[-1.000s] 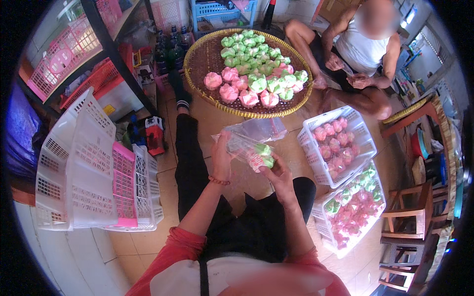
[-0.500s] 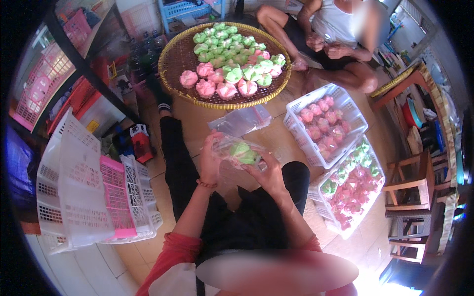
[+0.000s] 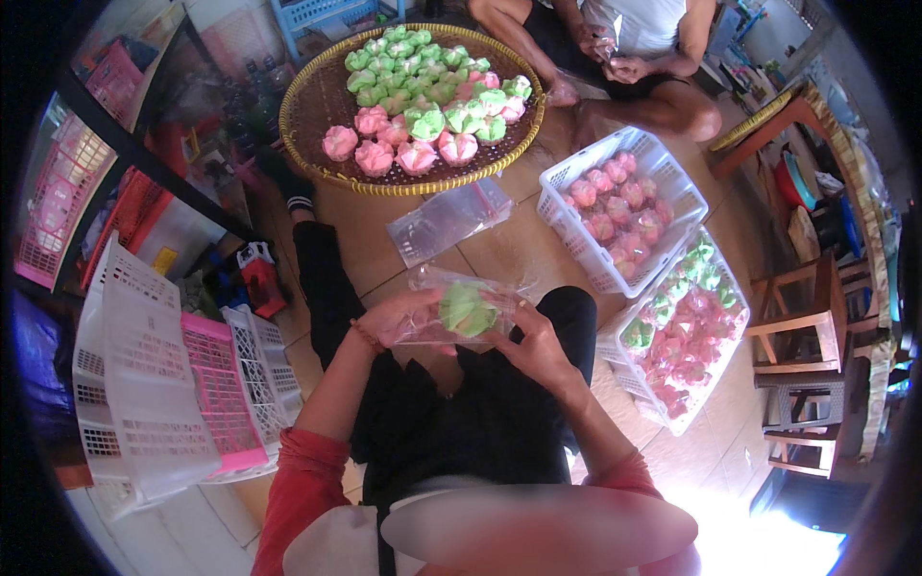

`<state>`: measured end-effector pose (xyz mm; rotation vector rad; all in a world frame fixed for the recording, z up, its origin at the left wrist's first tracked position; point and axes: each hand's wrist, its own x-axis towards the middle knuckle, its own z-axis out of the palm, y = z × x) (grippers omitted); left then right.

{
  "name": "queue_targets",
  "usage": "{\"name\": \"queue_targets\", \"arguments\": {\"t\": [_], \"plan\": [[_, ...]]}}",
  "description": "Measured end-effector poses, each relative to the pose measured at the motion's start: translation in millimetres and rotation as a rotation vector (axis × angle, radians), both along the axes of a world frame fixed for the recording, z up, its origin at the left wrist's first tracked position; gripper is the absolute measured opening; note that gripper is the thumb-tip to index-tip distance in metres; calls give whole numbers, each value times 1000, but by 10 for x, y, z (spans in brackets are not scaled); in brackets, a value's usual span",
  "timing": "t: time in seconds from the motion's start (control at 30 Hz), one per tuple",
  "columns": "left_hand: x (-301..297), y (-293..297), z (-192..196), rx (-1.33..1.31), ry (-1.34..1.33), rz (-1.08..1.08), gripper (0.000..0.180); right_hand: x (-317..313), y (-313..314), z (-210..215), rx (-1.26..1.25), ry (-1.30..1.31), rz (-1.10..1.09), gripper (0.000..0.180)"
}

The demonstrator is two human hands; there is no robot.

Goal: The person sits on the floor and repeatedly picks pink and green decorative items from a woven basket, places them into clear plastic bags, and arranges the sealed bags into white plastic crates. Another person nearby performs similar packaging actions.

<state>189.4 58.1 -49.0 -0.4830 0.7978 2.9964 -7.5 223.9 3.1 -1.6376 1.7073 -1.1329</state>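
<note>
A green steamed cake [image 3: 467, 309] with a split, petal-like top sits in a clear plastic bag [image 3: 423, 331] above my lap. My left hand [image 3: 396, 319] is closed on the bag's left side, and some of its fingers show through the film. At the bag's right side, my right hand [image 3: 533, 348] grips the film with thumb and fingers close to the cake. A stack of flat clear bags [image 3: 449, 221] lies on the tiled floor just beyond my hands.
A round woven tray [image 3: 336, 180] of green and pink cakes stands ahead. White crates [image 3: 567, 252] of bagged cakes are on the right. Empty crates [image 3: 144, 384] lean at the left. Another person [image 3: 653, 96] sits cross-legged at the far right, hands together. Wooden stools [image 3: 797, 317] stand right.
My left hand has swung from upright at the bag's side to lying lower and flatter along it. The bagged cake is slightly lower. The whole view has shifted a little.
</note>
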Motion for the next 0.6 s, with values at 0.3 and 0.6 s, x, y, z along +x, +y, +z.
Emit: {"name": "queue_targets", "arguments": {"t": [0.3, 0.6], "plan": [[-115, 269, -13, -206, -165, 158, 57, -214, 93, -139, 369, -936, -73, 26], [59, 288, -69, -25, -1, 187, 60, -91, 62, -88, 383, -933, -128, 22]]}}
